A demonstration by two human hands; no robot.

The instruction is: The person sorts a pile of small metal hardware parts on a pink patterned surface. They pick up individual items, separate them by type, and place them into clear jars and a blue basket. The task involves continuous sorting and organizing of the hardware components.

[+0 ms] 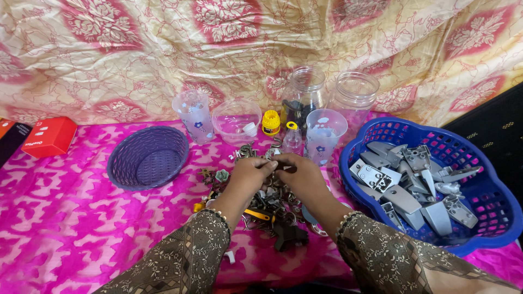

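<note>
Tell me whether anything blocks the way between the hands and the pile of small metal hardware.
Nothing visible does. The left hand and right hand meet directly over the hardware pile, fingertips pinching a small piece there.

Head view, close, down over table

Both hands, left and right, fingertips meeting over heap of small metal hardware; purple basket left, blue basket right

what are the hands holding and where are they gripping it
Both the left hand and the right hand pinch one small dark metal piece between their fingertips, above the hardware pile. Which part they grip cannot be told.
</note>
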